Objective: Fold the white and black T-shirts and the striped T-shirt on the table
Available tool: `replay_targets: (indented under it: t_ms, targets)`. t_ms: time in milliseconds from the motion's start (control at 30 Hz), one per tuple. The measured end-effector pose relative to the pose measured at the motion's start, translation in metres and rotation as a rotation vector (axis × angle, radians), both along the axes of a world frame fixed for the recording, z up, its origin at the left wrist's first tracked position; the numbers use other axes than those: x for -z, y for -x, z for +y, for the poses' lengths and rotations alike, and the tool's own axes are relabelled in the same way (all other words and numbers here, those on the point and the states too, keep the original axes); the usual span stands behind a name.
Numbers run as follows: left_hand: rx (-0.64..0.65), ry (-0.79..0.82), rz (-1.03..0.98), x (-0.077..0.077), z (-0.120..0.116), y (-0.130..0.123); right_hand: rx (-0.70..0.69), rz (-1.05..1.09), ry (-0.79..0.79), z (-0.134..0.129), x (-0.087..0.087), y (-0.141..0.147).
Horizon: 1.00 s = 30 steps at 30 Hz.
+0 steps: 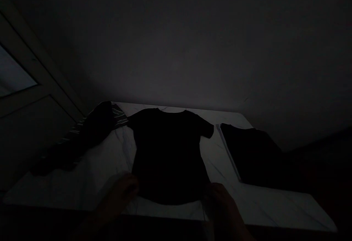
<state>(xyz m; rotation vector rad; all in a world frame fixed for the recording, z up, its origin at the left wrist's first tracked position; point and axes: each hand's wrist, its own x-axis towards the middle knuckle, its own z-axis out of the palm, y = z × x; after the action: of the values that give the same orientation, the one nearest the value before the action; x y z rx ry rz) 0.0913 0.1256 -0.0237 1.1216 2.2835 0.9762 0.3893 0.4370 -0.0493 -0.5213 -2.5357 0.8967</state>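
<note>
A black short-sleeved T-shirt (169,153) lies spread on the white marble-patterned table (220,162), its neckline toward the wall and its hem toward me. My left hand (128,188) has its fingers closed at the shirt's lower left corner. At the lower right corner, my right hand (217,193) grips the hem with bent fingers. The scene is very dark, so single fingers are hard to make out.
A loose heap of dark clothing (96,131) with a striped piece (120,116) covers the table's left end. On the right lies a stack of folded dark clothes (247,153). A wall (176,50) stands behind the table, and a door (41,76) is at the left.
</note>
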Motion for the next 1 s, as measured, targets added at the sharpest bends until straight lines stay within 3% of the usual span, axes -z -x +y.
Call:
replay_targets:
  t_ms: [133, 267, 333, 400, 533, 633, 700, 767, 900, 1000]
  targets:
    - [-0.174, 0.033, -0.097, -0.005, 0.0, 0.01, 0.081, 0.017, 0.099, -0.006, -0.014, 0.007]
    - [-0.422, -0.095, -0.003, -0.006, 0.005, 0.019, 0.182, 0.011, 0.22, -0.009, -0.026, 0.018]
    - [-0.459, -0.119, 0.004, -0.007, 0.007, 0.022, 0.177, 0.006, 0.271, -0.008, -0.03, 0.023]
    - [-0.382, -0.079, -0.033, -0.008, 0.007, 0.024, 0.13, -0.007, 0.304, -0.004, -0.033, 0.025]
    - [-0.092, 0.074, -0.078, -0.004, -0.002, 0.023, 0.048, -0.068, 0.332, 0.005, -0.033, 0.019]
    - [0.099, 0.106, 0.032, 0.0, -0.012, 0.018, 0.056, -0.209, 0.245, 0.009, -0.03, 0.012]
    - [0.119, 0.087, 0.103, 0.001, -0.017, 0.017, 0.018, -0.28, 0.182, 0.011, -0.03, 0.008]
    - [-0.008, 0.034, 0.154, -0.002, -0.02, 0.019, -0.035, -0.268, 0.143, 0.013, -0.03, 0.002]
    - [-0.493, -0.048, 0.224, -0.013, -0.029, 0.022, -0.027, -0.089, 0.073, 0.023, -0.03, -0.016]
    - [-0.597, 0.004, 0.182, -0.016, -0.037, 0.017, -0.056, -0.082, 0.011, 0.032, -0.021, -0.032]
